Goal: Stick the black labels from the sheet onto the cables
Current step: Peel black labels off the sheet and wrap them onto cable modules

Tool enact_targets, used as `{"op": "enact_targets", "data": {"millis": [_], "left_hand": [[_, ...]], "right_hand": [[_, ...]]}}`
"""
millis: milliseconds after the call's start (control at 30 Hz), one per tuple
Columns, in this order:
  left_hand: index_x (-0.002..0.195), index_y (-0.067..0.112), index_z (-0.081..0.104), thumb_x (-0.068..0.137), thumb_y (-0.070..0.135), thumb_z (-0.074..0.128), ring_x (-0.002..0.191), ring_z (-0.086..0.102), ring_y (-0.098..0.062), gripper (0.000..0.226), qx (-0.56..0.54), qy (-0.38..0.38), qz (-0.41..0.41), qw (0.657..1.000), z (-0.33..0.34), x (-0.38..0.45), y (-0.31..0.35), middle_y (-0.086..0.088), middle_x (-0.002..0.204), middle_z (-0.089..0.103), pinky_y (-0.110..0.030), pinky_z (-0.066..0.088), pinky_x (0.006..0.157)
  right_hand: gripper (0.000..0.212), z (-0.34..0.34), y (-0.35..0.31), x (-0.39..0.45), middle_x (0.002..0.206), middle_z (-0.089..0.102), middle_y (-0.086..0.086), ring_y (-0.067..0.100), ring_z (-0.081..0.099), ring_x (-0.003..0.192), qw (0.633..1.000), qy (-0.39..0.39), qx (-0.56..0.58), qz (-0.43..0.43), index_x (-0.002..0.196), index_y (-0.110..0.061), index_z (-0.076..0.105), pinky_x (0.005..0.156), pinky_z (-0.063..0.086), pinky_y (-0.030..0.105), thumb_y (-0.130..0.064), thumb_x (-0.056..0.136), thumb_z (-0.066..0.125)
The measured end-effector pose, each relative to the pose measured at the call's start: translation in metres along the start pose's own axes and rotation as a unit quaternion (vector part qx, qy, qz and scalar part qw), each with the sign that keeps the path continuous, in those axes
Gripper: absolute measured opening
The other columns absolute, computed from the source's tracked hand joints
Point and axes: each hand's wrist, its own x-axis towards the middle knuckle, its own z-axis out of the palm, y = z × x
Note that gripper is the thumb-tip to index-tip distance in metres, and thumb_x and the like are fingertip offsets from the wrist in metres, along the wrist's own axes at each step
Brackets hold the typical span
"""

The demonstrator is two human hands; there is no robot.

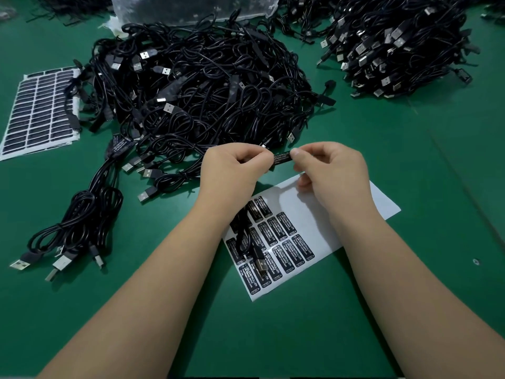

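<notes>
My left hand (232, 170) and my right hand (330, 170) hold a black cable controller (281, 160) between them above the green table, each pinching one end. A black label with white "LED CONTROLLER" print lies on its upper face. This cable's lead and USB plug (259, 265) trail down under my left wrist onto the white label sheet (308, 209), which carries several black labels in its near half. Behind my hands lies a big tangled heap of black cables (205, 86).
A small bundle of labelled cables (79, 214) lies at the left. A stripped label sheet (38, 110) sits at the far left. Another heap of USB cables (396, 45) fills the back right, and a clear plastic bag (191, 6) is at the back.
</notes>
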Motion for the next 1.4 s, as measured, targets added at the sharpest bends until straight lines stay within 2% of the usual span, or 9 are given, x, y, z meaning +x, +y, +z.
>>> {"op": "enact_targets", "data": {"millis": [167, 300, 433, 633, 800, 933, 1100, 1200, 1400], "left_hand": [[0.069, 0.024, 0.074, 0.072, 0.029, 0.066, 0.052, 0.034, -0.014, 0.009, -0.027, -0.010, -0.033, 0.999, -0.002, 0.003, 0.000, -0.005, 0.061, 0.052, -0.024, 0.028, 0.049], [0.066, 0.023, 0.074, 0.080, 0.024, 0.067, 0.045, 0.039, -0.001, 0.015, -0.036, -0.049, -0.037, 0.997, -0.004, 0.004, 0.000, 0.014, 0.050, 0.054, -0.019, 0.032, 0.053], [0.071, 0.021, 0.074, 0.086, 0.024, 0.064, 0.048, 0.041, -0.004, 0.018, -0.066, -0.092, -0.056, 0.992, -0.008, 0.005, 0.003, 0.008, 0.063, 0.065, -0.015, 0.034, 0.047], [0.072, 0.019, 0.076, 0.093, 0.029, 0.060, 0.048, 0.044, -0.005, 0.028, -0.086, -0.181, -0.092, 0.975, -0.013, 0.005, 0.007, 0.000, 0.069, 0.070, -0.016, 0.032, 0.040], [0.076, 0.021, 0.076, 0.089, 0.024, 0.067, 0.049, 0.044, -0.004, 0.016, -0.067, -0.152, -0.073, 0.983, -0.009, 0.002, 0.004, 0.002, 0.070, 0.072, -0.014, 0.035, 0.043], [0.081, 0.022, 0.077, 0.088, 0.026, 0.068, 0.051, 0.045, -0.005, 0.013, -0.039, -0.141, -0.068, 0.987, -0.007, 0.001, 0.003, 0.004, 0.072, 0.072, -0.014, 0.037, 0.046], [0.082, 0.024, 0.078, 0.085, 0.025, 0.071, 0.049, 0.044, -0.003, 0.007, -0.020, -0.150, -0.053, 0.987, -0.007, 0.001, 0.003, 0.005, 0.072, 0.073, -0.012, 0.037, 0.046], [0.079, 0.023, 0.077, 0.088, 0.021, 0.067, 0.049, 0.044, -0.004, 0.013, -0.040, -0.142, -0.071, 0.987, -0.007, 0.002, 0.003, 0.005, 0.071, 0.072, -0.013, 0.036, 0.045], [0.077, 0.019, 0.075, 0.093, 0.021, 0.059, 0.047, 0.043, -0.003, 0.022, -0.040, -0.174, -0.080, 0.981, -0.008, 0.003, 0.005, 0.006, 0.065, 0.068, -0.013, 0.033, 0.042]], "right_hand": [[0.021, 0.000, -0.005, -0.001, 0.059, 0.067, -0.006, 0.008, 0.051, 0.042, 0.995, -0.001, 0.088, 0.050, 0.078, -0.018, 0.069, 0.039, 0.045, 0.024, -0.020, 0.093, 0.055], [0.021, 0.001, -0.006, -0.004, 0.064, 0.069, -0.004, 0.007, 0.053, 0.045, 0.997, -0.042, 0.068, 0.017, 0.076, -0.019, 0.068, 0.042, 0.048, 0.025, -0.026, 0.093, 0.059], [0.015, -0.001, -0.007, -0.006, 0.061, 0.067, -0.008, 0.003, 0.051, 0.046, 0.997, -0.041, 0.068, -0.013, 0.079, -0.020, 0.068, 0.048, 0.045, 0.017, -0.022, 0.092, 0.063], [0.013, 0.000, -0.009, -0.008, 0.059, 0.061, -0.009, 0.004, 0.049, 0.049, 0.989, -0.072, 0.124, -0.019, 0.088, -0.017, 0.071, 0.050, 0.044, 0.016, -0.014, 0.094, 0.060], [0.013, 0.001, -0.009, -0.008, 0.051, 0.054, -0.007, 0.004, 0.041, 0.040, 0.989, -0.072, 0.126, 0.019, 0.077, -0.019, 0.069, 0.043, 0.040, 0.018, -0.023, 0.089, 0.066], [0.016, 0.003, -0.006, -0.007, 0.051, 0.058, -0.007, 0.004, 0.046, 0.039, 0.993, -0.065, 0.098, 0.024, 0.075, -0.016, 0.067, 0.046, 0.045, 0.019, -0.017, 0.090, 0.064], [0.024, 0.003, -0.004, -0.005, 0.052, 0.058, -0.006, 0.005, 0.047, 0.040, 0.993, -0.059, 0.101, 0.029, 0.073, -0.016, 0.067, 0.047, 0.046, 0.019, -0.024, 0.095, 0.059], [0.025, 0.003, -0.004, -0.005, 0.054, 0.059, -0.006, 0.006, 0.047, 0.042, 0.990, -0.063, 0.127, 0.019, 0.079, -0.016, 0.069, 0.051, 0.048, 0.021, -0.021, 0.098, 0.054], [0.013, 0.003, -0.007, -0.008, 0.052, 0.058, -0.008, 0.004, 0.049, 0.046, 0.991, -0.087, 0.099, -0.015, 0.082, -0.019, 0.069, 0.048, 0.044, 0.015, -0.009, 0.089, 0.064]]}}
